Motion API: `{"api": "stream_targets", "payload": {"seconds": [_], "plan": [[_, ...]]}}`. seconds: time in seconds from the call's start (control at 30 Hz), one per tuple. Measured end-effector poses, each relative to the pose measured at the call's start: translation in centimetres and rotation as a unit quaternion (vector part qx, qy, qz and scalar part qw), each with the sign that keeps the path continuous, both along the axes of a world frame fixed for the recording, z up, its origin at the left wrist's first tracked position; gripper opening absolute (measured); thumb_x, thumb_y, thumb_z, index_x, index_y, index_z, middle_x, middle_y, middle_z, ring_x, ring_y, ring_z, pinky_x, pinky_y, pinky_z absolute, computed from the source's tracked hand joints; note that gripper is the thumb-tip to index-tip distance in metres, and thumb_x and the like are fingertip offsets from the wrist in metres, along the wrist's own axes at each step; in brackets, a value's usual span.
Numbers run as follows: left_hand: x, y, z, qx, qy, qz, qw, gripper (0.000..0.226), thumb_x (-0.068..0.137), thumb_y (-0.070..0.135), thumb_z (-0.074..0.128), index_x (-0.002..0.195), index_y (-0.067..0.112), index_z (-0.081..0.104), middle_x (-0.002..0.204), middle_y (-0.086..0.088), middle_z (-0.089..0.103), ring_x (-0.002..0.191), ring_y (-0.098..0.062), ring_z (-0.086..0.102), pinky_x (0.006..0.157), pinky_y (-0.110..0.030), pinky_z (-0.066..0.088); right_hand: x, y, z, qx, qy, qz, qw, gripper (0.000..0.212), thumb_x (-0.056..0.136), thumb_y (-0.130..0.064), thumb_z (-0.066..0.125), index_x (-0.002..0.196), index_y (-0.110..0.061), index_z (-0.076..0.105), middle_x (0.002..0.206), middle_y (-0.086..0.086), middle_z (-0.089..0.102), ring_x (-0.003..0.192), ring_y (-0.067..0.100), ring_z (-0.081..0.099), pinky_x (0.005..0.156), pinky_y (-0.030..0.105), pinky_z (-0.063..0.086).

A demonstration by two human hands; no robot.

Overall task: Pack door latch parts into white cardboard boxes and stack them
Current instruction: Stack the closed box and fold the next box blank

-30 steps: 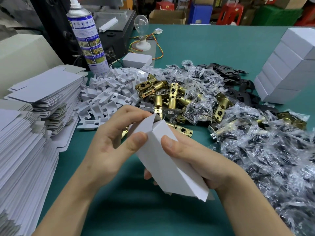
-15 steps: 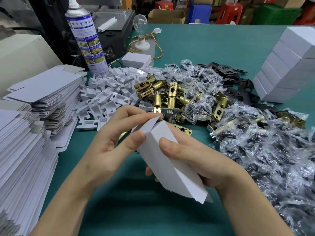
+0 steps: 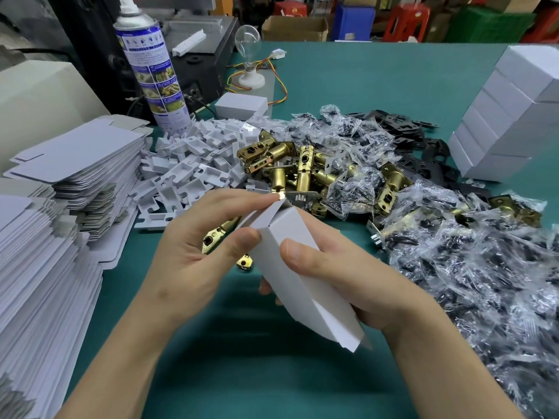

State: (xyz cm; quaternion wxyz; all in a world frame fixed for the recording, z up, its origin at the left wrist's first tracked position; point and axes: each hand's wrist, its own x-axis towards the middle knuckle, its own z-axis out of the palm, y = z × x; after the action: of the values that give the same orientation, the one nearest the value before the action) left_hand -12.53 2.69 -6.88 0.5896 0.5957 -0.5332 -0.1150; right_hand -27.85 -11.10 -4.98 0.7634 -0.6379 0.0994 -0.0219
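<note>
The far flap [image 3: 263,214] has been pressed inward, pinched by the left hand [image 3: 193,255]. The box [image 3: 302,285] — long axis pointing away — is gripped by the right hand [image 3: 348,273].

**Setting:** packing station in a small hardware workshop or factory.

**Evidence:**
- A green counter [image 3: 378,86] carried bulk stock in heaps.
- Left edge: stacks of flat white carton blanks [image 3: 75,152].
- Centre: a heap of white inserts [image 3: 187,164] and loose brass latch bodies [image 3: 290,167], with black plates [image 3: 423,137] beyond them.
- Right half: a mound of clear bags of small dark parts [image 3: 484,267].
- Upper right: closed white boxes [image 3: 508,122] stood stacked.
- Upper left: a spray can [image 3: 151,65] stood before a dark machine housing [image 3: 199,62], near a bare bulb [image 3: 248,43] on a wired socket.
- Top edge, behind the counter: a brown carton [image 3: 295,28], a blue bin [image 3: 354,22], red stools [image 3: 408,19] and a green crate [image 3: 490,25].
</note>
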Motion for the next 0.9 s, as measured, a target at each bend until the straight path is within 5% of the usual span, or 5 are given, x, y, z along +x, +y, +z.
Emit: {"api": "stream_targets", "payload": {"seconds": [0.5, 0.57, 0.67, 0.8, 0.9], "plan": [[-0.8, -0.1, -0.4, 0.041, -0.044, 0.002, 0.998, 0.041, 0.109, 0.047, 0.047, 0.139, 0.026, 0.065, 0.142, 0.010, 0.065, 0.140, -0.023, 0.054, 0.109, -0.032, 0.047, 0.2, 0.5, 0.2, 0.084, 0.017, -0.003, 0.996, 0.051, 0.080, -0.059, 0.068, 0.126, -0.040, 0.061, 0.103, 0.001, 0.070, 0.085, 0.031, 0.073, 0.066, 0.037, 0.061], [-1.5, -0.1, -0.5, 0.031, 0.026, -0.023, 0.999, 0.041, 0.106, 0.050, 0.052, 0.142, 0.035, 0.064, 0.141, 0.005, 0.066, 0.125, -0.024, 0.063, 0.083, -0.035, 0.061, 0.1, 0.5, 0.3, 0.097, 0.027, 0.000, 0.995, 0.054, 0.080, -0.060, 0.067, 0.130, -0.042, 0.058, 0.103, 0.002, 0.072, 0.085, 0.031, 0.074, 0.066, 0.038, 0.061], [-2.0, -0.2, -0.5, 0.022, 0.105, -0.017, 0.994, 0.038, 0.099, 0.059, 0.058, 0.133, 0.045, 0.069, 0.128, -0.001, 0.071, 0.102, -0.020, 0.068, 0.050, -0.028, 0.057, 0.0, 0.4, 0.3, 0.132, 0.065, 0.015, 0.989, 0.062, 0.078, -0.065, 0.065, 0.130, -0.032, 0.057, 0.096, 0.006, 0.075, 0.079, 0.028, 0.075, 0.065, 0.037, 0.062], [-1.9, -0.6, -0.5, 0.005, 0.235, 0.007, 0.972, 0.040, 0.089, 0.062, 0.068, 0.119, 0.039, 0.077, 0.102, 0.005, 0.072, 0.074, -0.006, 0.065, 0.042, -0.021, 0.049, -0.4, 0.4, 0.7, 0.233, 0.062, 0.059, 0.969, 0.061, 0.091, -0.074, 0.049, 0.102, -0.022, 0.078, 0.089, 0.010, 0.079, 0.076, 0.025, 0.077, 0.066, 0.032, 0.063], [-1.1, -1.2, -0.7, -0.047, 0.357, 0.046, 0.932, 0.035, 0.088, 0.050, 0.068, 0.116, 0.030, 0.078, 0.110, 0.011, 0.075, 0.096, -0.006, 0.066, 0.068, -0.021, 0.058, 0.0, -0.2, 0.0, 0.245, 0.022, -0.039, 0.969, 0.060, 0.112, -0.036, 0.036, 0.087, -0.007, 0.081, 0.082, 0.013, 0.078, 0.072, 0.017, 0.077, 0.060, 0.024, 0.061]]}}
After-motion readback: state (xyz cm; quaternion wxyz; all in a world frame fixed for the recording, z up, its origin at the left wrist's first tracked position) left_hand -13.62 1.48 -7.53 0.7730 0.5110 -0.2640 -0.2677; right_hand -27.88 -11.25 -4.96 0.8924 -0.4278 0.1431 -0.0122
